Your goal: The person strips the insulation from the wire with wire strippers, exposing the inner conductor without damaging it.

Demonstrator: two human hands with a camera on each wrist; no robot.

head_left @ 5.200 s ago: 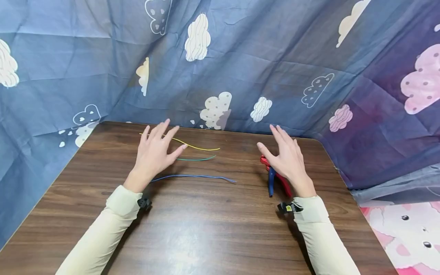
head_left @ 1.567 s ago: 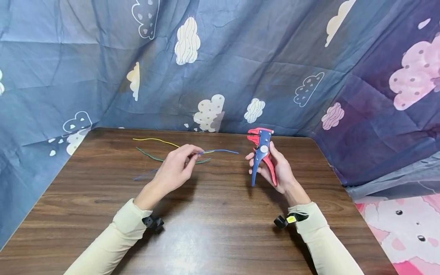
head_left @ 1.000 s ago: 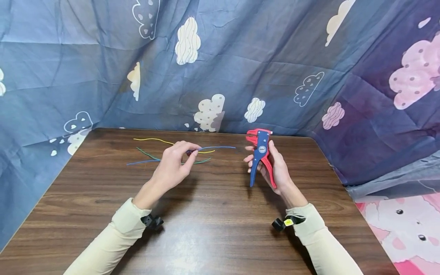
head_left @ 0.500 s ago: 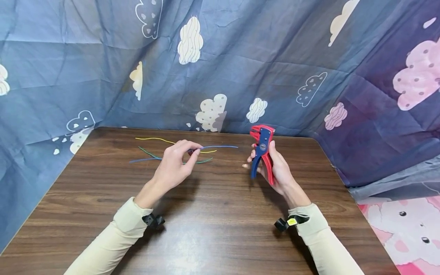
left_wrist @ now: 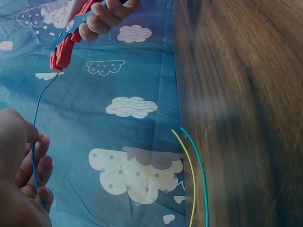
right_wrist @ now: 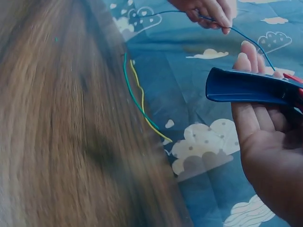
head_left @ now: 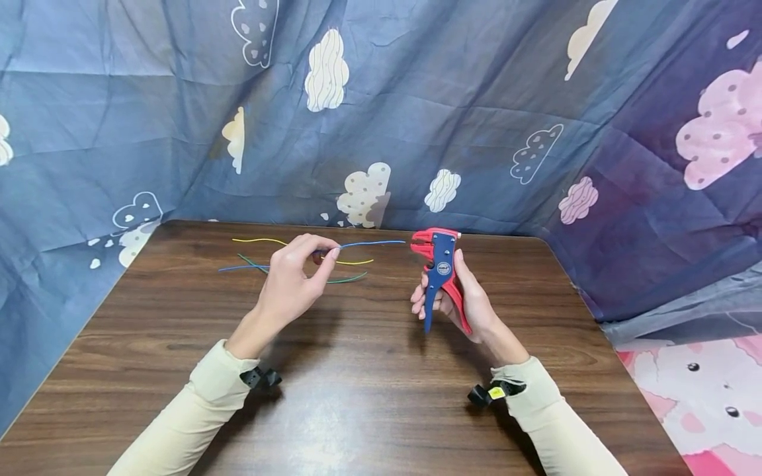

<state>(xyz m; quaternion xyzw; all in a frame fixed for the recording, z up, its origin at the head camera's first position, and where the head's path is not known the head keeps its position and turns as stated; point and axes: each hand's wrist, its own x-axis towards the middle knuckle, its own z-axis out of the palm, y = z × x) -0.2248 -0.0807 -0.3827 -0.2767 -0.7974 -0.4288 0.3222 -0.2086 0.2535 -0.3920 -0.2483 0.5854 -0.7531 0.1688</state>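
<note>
Between thumb and fingertips, my left hand (head_left: pixel 290 276) pinches a thin blue wire (head_left: pixel 375 243) raised over the table. Its right end points at the jaws of a red and blue wire stripper (head_left: pixel 442 259). My right hand (head_left: pixel 479 305) holds this stripper upright by the handles, thumb along the red one. The stripper's nose faces left, its jaws apart. In the left wrist view, the blue wire (left_wrist: pixel 38 106) runs from the left hand (left_wrist: pixel 23 165) up to the stripper's nose (left_wrist: pixel 59 61). The right wrist view shows the blue handle (right_wrist: pixel 251 86) across the right fingers.
A yellow wire (head_left: pixel 356 263) and a green wire (head_left: pixel 350 280) lie on the brown wooden table (head_left: pixel 381 370), partly hidden behind the left hand. A blue cloud-patterned cloth (head_left: pixel 268 165) hangs along the back edge and sides.
Both hands, bare at first, have taken up the blue wire and the wire stripper. Lately the stripper has moved left and the wire slightly up and left, so the wire end sits close to the stripper.
</note>
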